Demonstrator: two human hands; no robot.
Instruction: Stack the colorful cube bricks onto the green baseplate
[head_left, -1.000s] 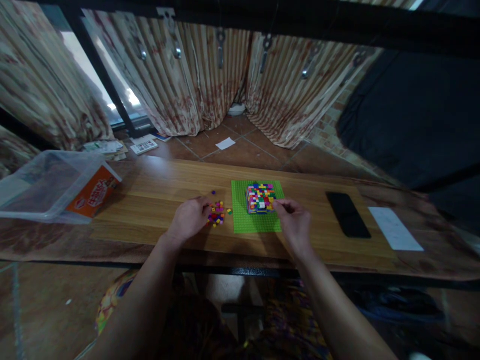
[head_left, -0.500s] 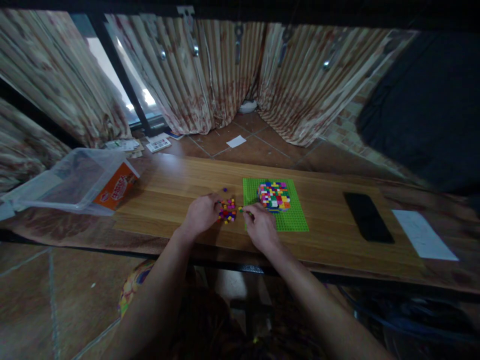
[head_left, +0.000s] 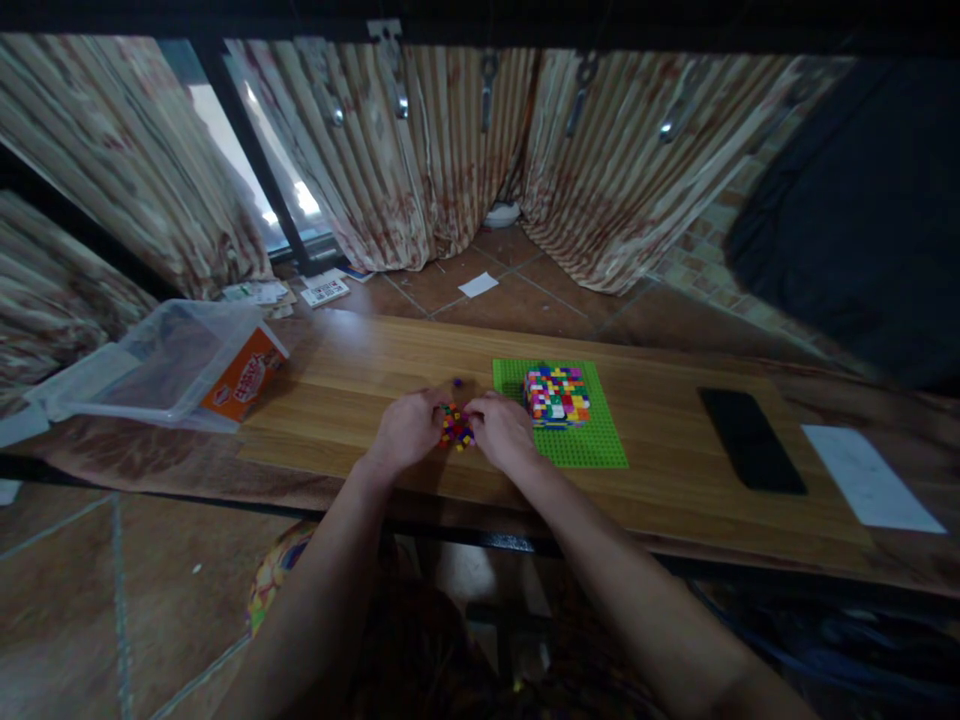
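Over a small pile of loose toy bricks (head_left: 457, 430) on the wooden board, my two hands come in from either side. My left hand (head_left: 409, 430) touches the pile's left edge, fingers curled together; anything in them is hidden. From the right, my right hand (head_left: 504, 430) has its fingertips pinched at the pile's upper right, and I cannot make out what they hold. Just right of that hand, a multicoloured block of stacked bricks (head_left: 556, 396) stands on a green baseplate (head_left: 592, 450). One dark blue brick (head_left: 457, 382) lies apart, above the pile.
A clear plastic tub (head_left: 165, 350) with an orange label sits at the table's left end. To the right lie a black flat rectangular object (head_left: 750, 440) and a white sheet of paper (head_left: 874, 478). Curtains (head_left: 442, 160) hang beyond the table.
My right hand has moved left, from beside the baseplate's edge to the brick pile. The small yellow-green piece at its fingertips no longer shows. My left hand stays by the pile.
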